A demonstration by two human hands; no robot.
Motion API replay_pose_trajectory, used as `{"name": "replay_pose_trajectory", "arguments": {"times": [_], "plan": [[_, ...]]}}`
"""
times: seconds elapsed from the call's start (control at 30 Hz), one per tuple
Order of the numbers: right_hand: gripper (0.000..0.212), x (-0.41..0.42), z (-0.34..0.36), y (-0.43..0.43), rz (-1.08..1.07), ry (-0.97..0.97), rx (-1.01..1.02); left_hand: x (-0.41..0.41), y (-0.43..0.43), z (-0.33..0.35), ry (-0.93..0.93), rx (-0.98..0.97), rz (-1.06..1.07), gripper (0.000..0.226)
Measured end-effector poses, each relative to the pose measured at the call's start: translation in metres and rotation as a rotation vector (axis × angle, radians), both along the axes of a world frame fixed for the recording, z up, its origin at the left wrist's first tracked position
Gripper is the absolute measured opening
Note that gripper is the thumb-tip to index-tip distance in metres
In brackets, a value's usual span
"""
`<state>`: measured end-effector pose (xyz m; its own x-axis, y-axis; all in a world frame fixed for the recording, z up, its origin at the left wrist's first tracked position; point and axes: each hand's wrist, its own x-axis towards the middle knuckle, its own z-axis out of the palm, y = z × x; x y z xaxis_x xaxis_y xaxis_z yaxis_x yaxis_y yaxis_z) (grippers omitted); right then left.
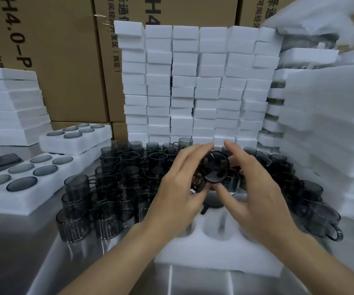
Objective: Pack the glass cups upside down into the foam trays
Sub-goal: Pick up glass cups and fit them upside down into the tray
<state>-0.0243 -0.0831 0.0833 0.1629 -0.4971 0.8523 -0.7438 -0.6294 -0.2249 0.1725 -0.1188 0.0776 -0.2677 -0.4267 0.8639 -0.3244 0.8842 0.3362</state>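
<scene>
Your left hand [180, 188] and right hand [257, 188] together grip one glass cup [214, 167] mid-frame, round face toward you, foam tray [214, 256] just below at lower centre.

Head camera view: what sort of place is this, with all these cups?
Most likely a packing station in a factory or warehouse. Printed cardboard cartons are stacked behind, white foam trays stand in tall piles, and dozens of smoky glass cups crowd a steel table.
</scene>
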Motion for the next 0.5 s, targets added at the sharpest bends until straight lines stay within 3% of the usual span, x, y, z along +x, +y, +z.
{"name": "replay_pose_trajectory", "arguments": {"times": [0.17, 0.37, 0.5], "plan": [[0.067, -0.0025, -0.0001, -0.0039, 0.006, 0.009, -0.038, -0.0003, -0.0023, -0.0008, -0.055, -0.030, 0.025, 0.086], [0.058, 0.0037, 0.0004, 0.0014, 0.030, -0.205, -0.038, -0.0004, 0.0053, 0.0026, -0.030, -0.033, 0.086, 0.074], [0.059, 0.0042, -0.0007, 0.0013, 0.042, -0.227, -0.047, 0.0002, 0.0069, 0.0039, -0.042, -0.063, 0.134, 0.074]]}}
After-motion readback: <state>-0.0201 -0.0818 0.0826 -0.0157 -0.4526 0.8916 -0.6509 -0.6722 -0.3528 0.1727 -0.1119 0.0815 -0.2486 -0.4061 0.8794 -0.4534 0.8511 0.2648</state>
